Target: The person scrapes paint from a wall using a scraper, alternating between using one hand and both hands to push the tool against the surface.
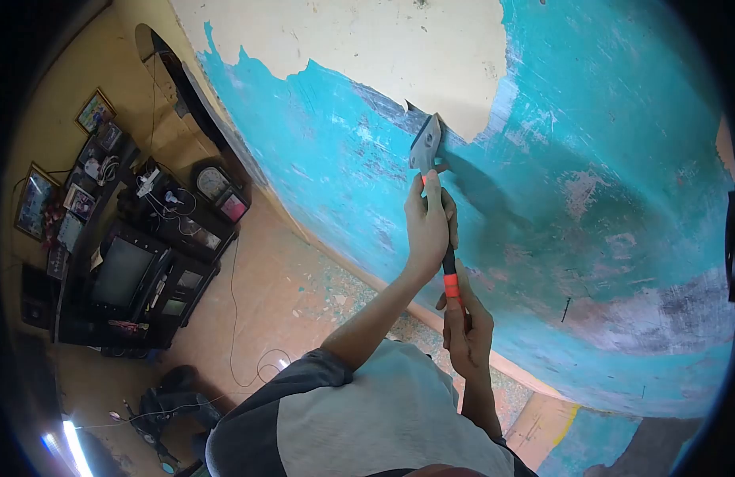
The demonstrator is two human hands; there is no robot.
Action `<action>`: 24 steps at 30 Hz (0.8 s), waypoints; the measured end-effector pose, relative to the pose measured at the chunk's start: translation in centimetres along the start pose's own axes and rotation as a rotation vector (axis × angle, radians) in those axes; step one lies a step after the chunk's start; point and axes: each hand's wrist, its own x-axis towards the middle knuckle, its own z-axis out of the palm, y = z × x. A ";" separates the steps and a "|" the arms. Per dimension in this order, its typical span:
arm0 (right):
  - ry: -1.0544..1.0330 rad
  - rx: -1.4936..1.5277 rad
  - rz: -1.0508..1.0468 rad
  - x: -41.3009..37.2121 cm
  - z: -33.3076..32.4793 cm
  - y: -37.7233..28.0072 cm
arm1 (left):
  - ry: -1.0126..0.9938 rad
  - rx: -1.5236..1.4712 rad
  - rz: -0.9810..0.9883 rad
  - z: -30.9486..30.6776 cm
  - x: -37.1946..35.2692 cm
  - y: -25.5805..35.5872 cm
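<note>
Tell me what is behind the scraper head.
Around the scraper head, the wall shows worn teal paint, with a cream patch above. The strip directly behind the head is covered, so its surface cannot be seen.

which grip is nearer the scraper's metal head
Left. The left grip holds the handle just below the metal head; the right grip is farther down, near the handle's lower end.

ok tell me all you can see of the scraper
The scraper has a broad grey, metal-looking head with a dark edge, on a long black-and-orange handle. It points upward in the picture, its head apparently touching the wall where turquoise paint meets a cream patch. The left hand grips it just below the head, the right hand lower down.
</note>
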 end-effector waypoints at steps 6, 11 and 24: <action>-0.025 -0.026 -0.004 0.7 0.7 0.0 | -0.003 0.025 0.012 -0.8 0.6 -0.3; -0.014 -0.016 -0.020 -0.1 -0.2 0.2 | -0.017 -0.019 0.001 -0.1 0.0 -0.5; 0.001 -0.010 -0.023 0.3 0.3 0.0 | -0.029 -0.018 0.018 -0.4 0.4 -0.5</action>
